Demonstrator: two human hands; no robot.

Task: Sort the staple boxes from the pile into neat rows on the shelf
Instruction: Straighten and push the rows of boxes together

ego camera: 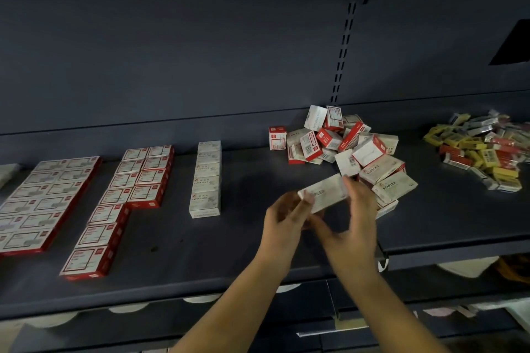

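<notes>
A white staple box is held between both hands just above the dark shelf, at the near left edge of the pile. It lies tilted, its left end lower, with blurred lettering on its top face. The left hand grips the box's left end, its fingers curled up around the corner. The right hand holds the right end, fingers bent over the far edge and thumb reaching under toward the left hand. Both forearms come in from the near right.

The pile sits on the shelf just beyond and to the right of the hands: a loose heap of white and red-and-white boxes lying at all angles, some marked STAPLES. One small red-and-white box stands upright at the pile's far left edge.

To the left, well apart from the pile, a single column of white boxes runs from far to near. Farther left are rows of red-edged boxes laid flat in two columns, the right column shorter, and another block of red-edged boxes at the far left edge of the view.

On the right end of the shelf, apart from the pile, lies a second heap of small yellow, red and white packets. A slotted upright runs up the dark back panel behind the pile.
</notes>
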